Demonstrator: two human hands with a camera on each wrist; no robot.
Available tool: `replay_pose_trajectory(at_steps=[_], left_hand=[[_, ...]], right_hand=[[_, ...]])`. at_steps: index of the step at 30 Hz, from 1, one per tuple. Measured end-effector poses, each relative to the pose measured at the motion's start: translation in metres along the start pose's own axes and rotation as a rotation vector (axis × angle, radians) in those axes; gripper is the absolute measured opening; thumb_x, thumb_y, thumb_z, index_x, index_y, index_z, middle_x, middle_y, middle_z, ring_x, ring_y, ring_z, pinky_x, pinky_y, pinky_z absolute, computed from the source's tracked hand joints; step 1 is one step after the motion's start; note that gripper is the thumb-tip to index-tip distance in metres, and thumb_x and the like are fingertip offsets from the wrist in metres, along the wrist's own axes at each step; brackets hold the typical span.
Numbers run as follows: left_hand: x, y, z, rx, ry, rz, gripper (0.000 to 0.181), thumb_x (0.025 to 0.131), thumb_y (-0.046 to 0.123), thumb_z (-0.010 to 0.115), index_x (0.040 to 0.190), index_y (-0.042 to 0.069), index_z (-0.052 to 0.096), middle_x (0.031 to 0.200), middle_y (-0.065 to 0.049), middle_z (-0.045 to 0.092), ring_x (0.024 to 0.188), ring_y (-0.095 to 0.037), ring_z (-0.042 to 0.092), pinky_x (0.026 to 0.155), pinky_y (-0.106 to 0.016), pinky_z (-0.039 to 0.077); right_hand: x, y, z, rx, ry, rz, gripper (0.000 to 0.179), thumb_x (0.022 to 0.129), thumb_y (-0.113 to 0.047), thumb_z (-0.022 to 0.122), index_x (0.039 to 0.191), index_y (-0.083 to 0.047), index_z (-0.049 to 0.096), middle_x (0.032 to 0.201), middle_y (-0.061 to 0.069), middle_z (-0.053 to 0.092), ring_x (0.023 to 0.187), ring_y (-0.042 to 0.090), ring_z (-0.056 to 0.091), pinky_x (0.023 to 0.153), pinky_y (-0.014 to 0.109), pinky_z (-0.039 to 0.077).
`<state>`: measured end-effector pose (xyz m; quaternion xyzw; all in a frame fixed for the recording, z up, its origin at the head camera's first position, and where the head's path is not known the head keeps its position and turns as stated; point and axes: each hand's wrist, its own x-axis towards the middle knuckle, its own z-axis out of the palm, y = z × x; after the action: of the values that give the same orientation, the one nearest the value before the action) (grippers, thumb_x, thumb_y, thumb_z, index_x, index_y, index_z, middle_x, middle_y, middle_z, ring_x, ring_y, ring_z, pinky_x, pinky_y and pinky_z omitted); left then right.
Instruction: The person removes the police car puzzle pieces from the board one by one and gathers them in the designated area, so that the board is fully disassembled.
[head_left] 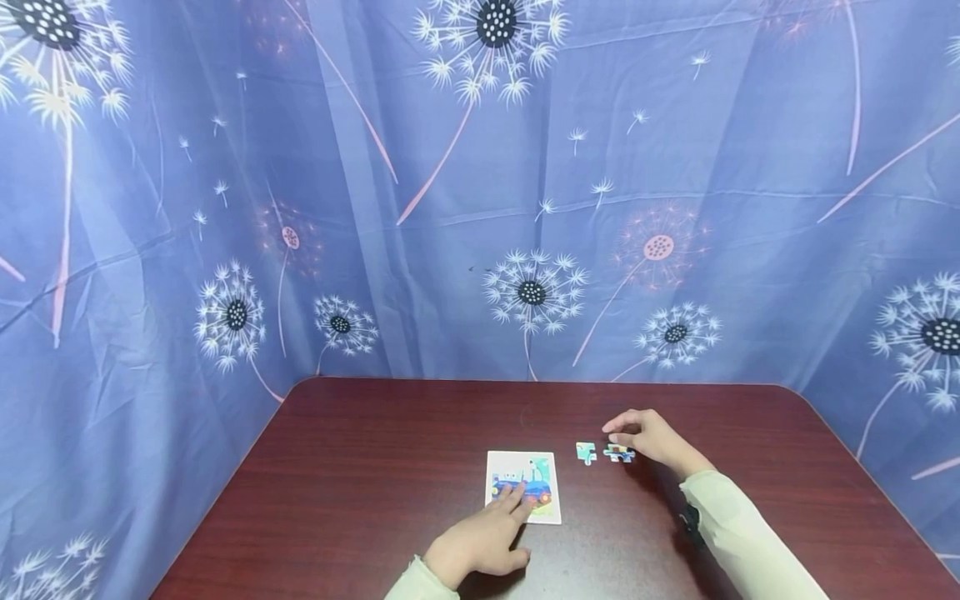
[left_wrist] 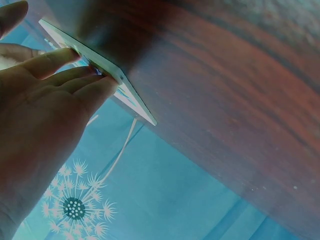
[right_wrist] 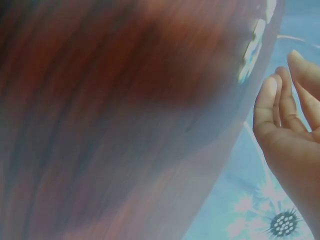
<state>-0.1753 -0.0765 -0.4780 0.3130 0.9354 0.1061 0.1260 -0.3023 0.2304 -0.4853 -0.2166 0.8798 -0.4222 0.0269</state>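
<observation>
Puzzle board: the square, white-bordered board with a blue cartoon vehicle (head_left: 502, 463) lies flat on the dark red-brown wooden table (head_left: 360, 467), under the fingertips of the left hand.
Left hand: the bare left hand (head_left: 483, 536) reaches over the board's near edge, fingers extended and slightly parted, tips resting on the picture; its thumb stands off to the side, nearer than the board.
Loose pieces: a small light-blue jigsaw piece (head_left: 586, 452) lies right of the board, and a multicoloured jigsaw piece (head_left: 619, 453) lies just beyond it, farther right of the board.
Right hand: the bare right hand (head_left: 651, 437) hovers at the multicoloured piece, right of the board, digits loosely bent with gaps between them (whether a tip touches the piece, I cannot tell).
Hidden parts: the left fingers cover the board's lower picture; the right wrist view blurs the pieces and crops them at the top; both pale sleeves (head_left: 750, 533) run out of frame.
Table edges: wood stretches left of the board to a slanting side edge; beyond the board, the far edge meets the blue dandelion-print curtain (head_left: 450, 275).
</observation>
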Motion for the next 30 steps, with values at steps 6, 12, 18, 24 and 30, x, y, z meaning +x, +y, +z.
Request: replay_pose_trajectory(at_steps=[6, 12, 18, 24, 30], left_hand=[[0.0, 0.0, -0.001, -0.02, -0.01, -0.015, 0.07, 0.087, 0.032, 0.063, 0.147, 0.007, 0.038, 0.155, -0.016, 0.027, 0.142, -0.031, 0.027, 0.113, -0.037, 0.029], [0.0, 0.001, 0.0, 0.011, -0.001, -0.008, 0.07, 0.087, 0.033, 0.062, 0.146, 0.004, 0.039, 0.155, -0.016, 0.028, 0.141, -0.03, 0.028, 0.112, -0.035, 0.03], [0.0, 0.002, 0.0, 0.0, 0.0, -0.007, 0.07, 0.086, 0.033, 0.063, 0.146, 0.005, 0.04, 0.154, -0.016, 0.029, 0.141, -0.03, 0.029, 0.112, -0.036, 0.03], [0.0, 0.002, -0.001, -0.019, -0.006, -0.016, 0.069, 0.086, 0.033, 0.064, 0.147, 0.009, 0.04, 0.154, -0.017, 0.028, 0.141, -0.032, 0.028, 0.112, -0.039, 0.03], [0.0, 0.002, -0.001, -0.024, -0.015, -0.027, 0.069, 0.087, 0.033, 0.063, 0.147, 0.009, 0.04, 0.155, -0.016, 0.028, 0.142, -0.033, 0.027, 0.113, -0.039, 0.029]], right_hand=[[0.004, -0.029, 0.01, 0.056, -0.036, -0.022, 0.018, 0.088, 0.001, 0.064, 0.103, 0.011, 0.067, 0.1, 0.024, 0.066, 0.08, 0.026, 0.064, 0.064, 0.026, 0.052], [0.013, -0.035, 0.027, 0.06, -0.068, -0.08, 0.018, 0.089, 0.001, 0.063, 0.103, 0.01, 0.068, 0.101, 0.025, 0.066, 0.089, 0.032, 0.065, 0.069, 0.023, 0.051], [0.018, -0.038, 0.043, 0.099, -0.125, -0.104, 0.021, 0.09, -0.006, 0.065, 0.106, 0.005, 0.069, 0.103, 0.019, 0.067, 0.089, 0.023, 0.063, 0.07, 0.024, 0.052], [0.022, -0.047, 0.058, 0.125, -0.176, -0.117, 0.021, 0.089, -0.004, 0.065, 0.108, 0.006, 0.068, 0.103, 0.019, 0.067, 0.092, 0.028, 0.064, 0.072, 0.023, 0.051], [0.026, -0.05, 0.072, 0.115, -0.213, -0.119, 0.021, 0.09, 0.0, 0.062, 0.109, 0.006, 0.068, 0.104, 0.02, 0.065, 0.092, 0.033, 0.063, 0.068, 0.026, 0.051]])
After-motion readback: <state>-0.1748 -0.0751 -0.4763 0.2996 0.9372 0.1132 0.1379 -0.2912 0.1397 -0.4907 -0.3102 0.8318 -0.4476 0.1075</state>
